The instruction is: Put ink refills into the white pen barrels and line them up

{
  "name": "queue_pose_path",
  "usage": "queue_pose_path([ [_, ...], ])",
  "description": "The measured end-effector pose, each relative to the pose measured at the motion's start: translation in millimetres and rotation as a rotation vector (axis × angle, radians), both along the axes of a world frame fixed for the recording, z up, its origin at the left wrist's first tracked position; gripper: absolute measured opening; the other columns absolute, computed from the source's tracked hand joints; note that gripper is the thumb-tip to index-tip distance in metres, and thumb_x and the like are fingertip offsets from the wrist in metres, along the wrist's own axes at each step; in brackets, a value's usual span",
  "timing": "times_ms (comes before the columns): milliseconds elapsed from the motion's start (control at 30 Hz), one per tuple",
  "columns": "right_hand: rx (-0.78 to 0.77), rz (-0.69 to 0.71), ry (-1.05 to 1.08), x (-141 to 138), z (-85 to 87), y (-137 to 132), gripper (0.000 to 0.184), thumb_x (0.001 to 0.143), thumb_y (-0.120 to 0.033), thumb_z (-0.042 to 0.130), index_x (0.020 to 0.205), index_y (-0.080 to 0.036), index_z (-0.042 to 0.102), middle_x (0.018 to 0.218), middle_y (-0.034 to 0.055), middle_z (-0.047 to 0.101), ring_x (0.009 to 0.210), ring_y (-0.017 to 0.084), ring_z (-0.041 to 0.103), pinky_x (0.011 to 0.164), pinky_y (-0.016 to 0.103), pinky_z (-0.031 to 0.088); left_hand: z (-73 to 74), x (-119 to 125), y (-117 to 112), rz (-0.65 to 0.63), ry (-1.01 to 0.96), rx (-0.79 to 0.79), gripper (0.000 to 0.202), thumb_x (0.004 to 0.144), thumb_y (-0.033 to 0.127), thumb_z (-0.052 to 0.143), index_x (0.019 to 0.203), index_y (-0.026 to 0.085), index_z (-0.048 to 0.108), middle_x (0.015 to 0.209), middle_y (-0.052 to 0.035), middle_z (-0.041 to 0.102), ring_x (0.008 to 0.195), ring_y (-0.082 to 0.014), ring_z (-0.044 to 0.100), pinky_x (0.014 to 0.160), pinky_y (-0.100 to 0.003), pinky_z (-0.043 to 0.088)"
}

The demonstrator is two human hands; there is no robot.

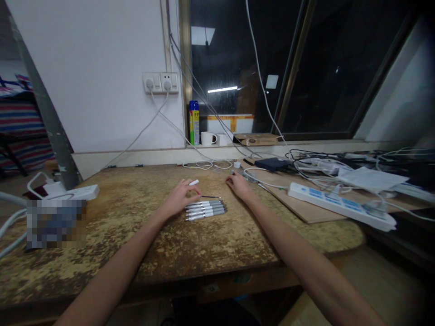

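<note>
Pens (205, 210) lie in a row just beside the left fingers (195, 198).

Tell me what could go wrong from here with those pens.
The left hand is close to the row of pens and might nudge them out of line. The thin dark rod lying just beyond the pens could roll if brushed. The white cable near the right hand might get snagged.

One head-worn view looks forward and down over the table (210, 244) from close at its edge; it faces the window (322, 77)
</note>
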State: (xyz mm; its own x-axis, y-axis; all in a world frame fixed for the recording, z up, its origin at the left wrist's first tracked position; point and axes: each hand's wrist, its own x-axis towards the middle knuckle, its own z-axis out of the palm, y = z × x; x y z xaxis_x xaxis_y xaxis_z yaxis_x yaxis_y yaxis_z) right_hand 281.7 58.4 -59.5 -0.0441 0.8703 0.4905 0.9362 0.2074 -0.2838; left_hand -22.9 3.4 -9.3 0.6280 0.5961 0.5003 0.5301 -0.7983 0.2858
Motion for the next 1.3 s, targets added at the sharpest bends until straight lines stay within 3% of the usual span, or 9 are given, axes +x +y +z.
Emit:
queue_pose_path([
  [100, -0.016, 0.029, -0.017, 1.7, 2.9, 6.8, 0.014, 0.094, -0.018, 0.061, 0.097, -0.015, 0.074, 0.106, 0.0128, 0.064, 0.101, 0.022, 0.061, 0.088, 0.03, 0.044, -1.7, -2.2, 2.4, 0.04, -0.022, 0.014, 0.019, 0.095, 0.039, 0.061, 0.094, 0.024, 0.073, 0.125, -0.0089, 0.064, 0.126, -0.0285, 0.053, 0.113, -0.049, 0.035],
  [267, -0.026, 0.075, -0.027, -2.0, 6.4, 7.2, 0.012, 0.093, -0.016, 0.061, 0.095, -0.013, 0.072, 0.106, 0.0135, 0.064, 0.096, 0.021, 0.061, 0.085, 0.03, 0.044, -2.9, -4.9, 5.3, 0.103, -0.046, 0.08, 0.017, 0.096, 0.036, 0.059, 0.097, 0.024, 0.071, 0.111, -0.0073, 0.064, 0.112, -0.0265, 0.058, 0.112, -0.049, 0.035],
  [367, -0.01, 0.152, -0.019, -15.9, 15.1, -3.8, 0.011, 0.093, -0.015, 0.06, 0.096, -0.015, 0.071, 0.105, 0.0103, 0.064, 0.095, 0.02, 0.06, 0.086, 0.028, 0.043, -2.9, -7.4, 8.4, 0.172, -0.1, 0.097, 0.017, 0.096, 0.034, 0.058, 0.094, 0.022, 0.071, 0.11, -0.0081, 0.063, 0.11, -0.0276, 0.057, 0.105, -0.046, 0.041],
  [467, 0.099, 0.324, 0.06, -34.3, 26.3, -19.6, 0.013, 0.094, -0.014, 0.055, 0.096, -0.016, 0.068, 0.104, 0.0095, 0.063, 0.093, 0.02, 0.058, 0.084, 0.029, 0.044, -4.8, -10.3, 13.0, 0.205, -0.147, 0.085, 0.018, 0.096, 0.034, 0.059, 0.093, 0.021, 0.071, 0.109, -0.0085, 0.062, 0.107, -0.0278, 0.058, 0.099, -0.043, 0.045],
  [633, 0.173, 0.438, 0.113, -51.8, 34.1, -39.4, 0.013, 0.095, -0.016, 0.053, 0.096, -0.018, 0.066, 0.103, 0.0091, 0.062, 0.093, 0.02, 0.058, 0.085, 0.03, 0.044, -7.6, -12.1, 17.3, 0.217, -0.179, 0.051, 0.019, 0.097, 0.034, 0.057, 0.094, 0.021, 0.071, 0.104, -0.0068, 0.061, 0.099, -0.0254, 0.061, 0.094, -0.039, 0.047],
  [967, 0.181, 0.435, 0.125, -48.1, 37.4, -49.9, 0.013, 0.096, -0.016, 0.053, 0.095, -0.019, 0.066, 0.101, 0.0087, 0.061, 0.092, 0.021, 0.058, 0.085, 0.03, 0.044, -3.2, -12.2, 14.9, 0.248, -0.181, 0.05, 0.021, 0.097, 0.036, 0.056, 0.095, 0.021, 0.071, 0.1, -0.0059, 0.06, 0.087, -0.023, 0.063, 0.087, -0.037, 0.05],
  [1300, 0.222, 0.451, 0.078, -52.9, 35.7, -48.0, 0.008, 0.096, -0.017, 0.057, 0.096, -0.017, 0.065, 0.1, 0.0082, 0.06, 0.09, 0.02, 0.057, 0.082, 0.03, 0.043, 0.2, -7.6, 9.5, 0.226, -0.151, 0.037, 0.022, 0.097, 0.035, 0.055, 0.095, 0.019, 0.071, 0.101, -0.0066, 0.06, 0.093, -0.0236, 0.062, 0.09, -0.036, 0.048],
])
